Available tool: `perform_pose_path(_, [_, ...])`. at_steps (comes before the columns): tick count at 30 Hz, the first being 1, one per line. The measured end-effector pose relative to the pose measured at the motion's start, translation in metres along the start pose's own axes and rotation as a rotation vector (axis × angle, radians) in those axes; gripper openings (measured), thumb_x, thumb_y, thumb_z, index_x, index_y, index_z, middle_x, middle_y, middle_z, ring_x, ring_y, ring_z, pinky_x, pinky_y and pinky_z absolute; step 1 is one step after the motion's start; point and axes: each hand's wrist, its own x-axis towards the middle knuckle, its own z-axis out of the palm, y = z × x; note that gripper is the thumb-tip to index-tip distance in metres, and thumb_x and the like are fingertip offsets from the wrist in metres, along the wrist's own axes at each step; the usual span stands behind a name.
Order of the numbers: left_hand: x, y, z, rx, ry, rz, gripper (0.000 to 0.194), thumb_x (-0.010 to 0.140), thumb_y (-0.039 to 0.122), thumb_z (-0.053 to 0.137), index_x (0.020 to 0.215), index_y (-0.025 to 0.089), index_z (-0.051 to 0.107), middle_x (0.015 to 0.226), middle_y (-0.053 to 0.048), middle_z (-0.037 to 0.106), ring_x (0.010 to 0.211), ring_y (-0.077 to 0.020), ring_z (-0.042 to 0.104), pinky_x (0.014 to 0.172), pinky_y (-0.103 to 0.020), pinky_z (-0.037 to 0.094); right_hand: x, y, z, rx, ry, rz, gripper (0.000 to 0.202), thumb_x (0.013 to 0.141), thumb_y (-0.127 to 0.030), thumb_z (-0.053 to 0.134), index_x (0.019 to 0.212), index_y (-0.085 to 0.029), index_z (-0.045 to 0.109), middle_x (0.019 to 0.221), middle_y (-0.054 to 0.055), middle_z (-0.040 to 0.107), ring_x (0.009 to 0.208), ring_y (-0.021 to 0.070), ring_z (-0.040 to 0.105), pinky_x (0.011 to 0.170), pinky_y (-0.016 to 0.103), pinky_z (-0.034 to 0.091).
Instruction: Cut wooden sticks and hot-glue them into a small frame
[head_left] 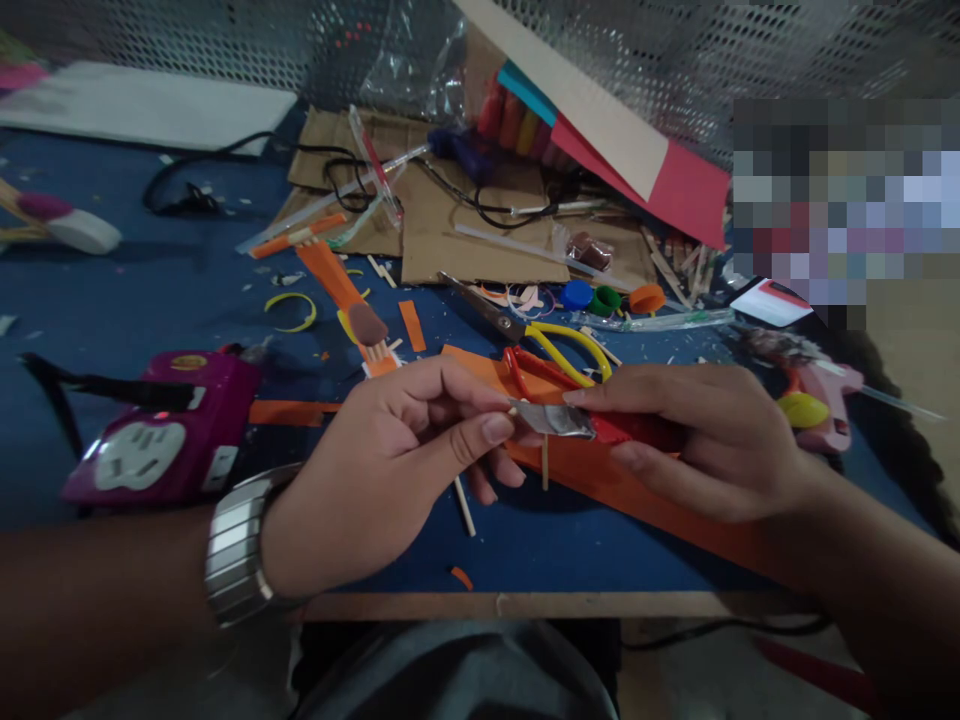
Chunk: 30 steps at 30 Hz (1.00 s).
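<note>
My left hand (397, 455), wearing a silver watch (238, 545), pinches the pale tip of a small wooden stick (513, 410) between thumb and forefinger. In my right hand (705, 435) is a red box cutter (611, 428), its broad grey blade (553, 418) pointing left and touching or nearly touching the stick. Most of the stick is hidden by my fingers. Beneath both hands lies a long orange paper strip (645, 500). Just beyond them are scissors (517, 330) with yellow and red handles. Another thin stick (465, 508) shows below my left hand.
A purple power strip (161, 430) sits at the left, a pink glue gun (825, 400) at the right. Cardboard (480, 250), coloured paper (690, 195) and bottle caps (606, 300) lie farther back. Paper scraps are scattered on the blue table (390, 570).
</note>
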Motion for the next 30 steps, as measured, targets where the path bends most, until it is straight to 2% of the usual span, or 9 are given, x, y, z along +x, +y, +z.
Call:
perform_pose_path(5, [0.0013, 0.0016, -0.0006, 0.012, -0.028, -0.023, 0.017, 0.103, 0.017, 0.081, 0.089, 0.018, 0.071, 0.07, 0.001, 0.083, 0.057, -0.0075, 0.074, 0.056, -0.008, 0.061, 0.0006, -0.0024, 0.0013, 0.026, -0.009, -0.002, 0.037, 0.106, -0.019, 0.071, 0.142, -0.017, 0.073, 0.112, 0.012, 0.091, 0.094, 0.0187, 0.088, 0.083, 0.023, 0.068])
perform_pose_path(12, [0.0002, 0.0002, -0.0024, 0.053, -0.05, -0.001, 0.016, 0.104, 0.014, 0.077, 0.089, 0.018, 0.073, 0.07, 0.001, 0.082, 0.059, -0.0078, 0.074, 0.057, -0.009, 0.061, -0.0012, -0.0027, 0.0054, 0.047, 0.006, -0.002, 0.032, 0.111, -0.025, 0.067, 0.141, -0.014, 0.073, 0.109, 0.01, 0.089, 0.09, 0.0162, 0.085, 0.078, 0.022, 0.065])
perform_pose_path(19, [0.0005, 0.0002, -0.0033, 0.042, -0.075, 0.007, 0.017, 0.108, 0.012, 0.073, 0.092, 0.016, 0.073, 0.071, 0.002, 0.079, 0.062, -0.0066, 0.072, 0.058, -0.008, 0.059, -0.0014, -0.0047, 0.0064, 0.072, -0.007, 0.013, 0.044, 0.107, -0.022, 0.072, 0.151, -0.022, 0.07, 0.12, 0.009, 0.09, 0.099, 0.0218, 0.088, 0.084, 0.029, 0.071])
perform_pose_path(22, [0.0001, 0.0003, -0.0026, 0.048, -0.084, 0.016, 0.017, 0.11, 0.016, 0.072, 0.093, 0.016, 0.074, 0.071, 0.002, 0.077, 0.064, -0.0067, 0.072, 0.058, -0.007, 0.059, -0.0011, -0.0039, 0.0063, 0.078, -0.013, 0.012, 0.049, 0.105, -0.021, 0.073, 0.154, -0.025, 0.068, 0.12, 0.008, 0.09, 0.097, 0.0228, 0.088, 0.081, 0.03, 0.072])
perform_pose_path(28, [-0.0039, -0.0018, 0.0002, 0.05, -0.061, 0.024, 0.021, 0.113, 0.026, 0.071, 0.094, 0.017, 0.068, 0.082, 0.0, 0.08, 0.063, -0.0079, 0.073, 0.056, -0.011, 0.061, -0.0016, -0.0025, 0.0051, 0.029, -0.003, 0.009, 0.038, 0.107, -0.021, 0.07, 0.144, -0.019, 0.072, 0.11, 0.008, 0.089, 0.09, 0.0195, 0.086, 0.076, 0.027, 0.069])
perform_pose_path(30, [-0.0041, -0.0016, 0.0, 0.06, -0.041, 0.02, 0.021, 0.113, 0.027, 0.071, 0.095, 0.018, 0.067, 0.082, 0.0, 0.079, 0.062, -0.0082, 0.074, 0.054, -0.011, 0.061, -0.0022, -0.0017, 0.0035, -0.011, -0.007, 0.007, 0.035, 0.105, -0.019, 0.069, 0.14, -0.017, 0.072, 0.11, 0.009, 0.09, 0.093, 0.0192, 0.087, 0.078, 0.025, 0.069])
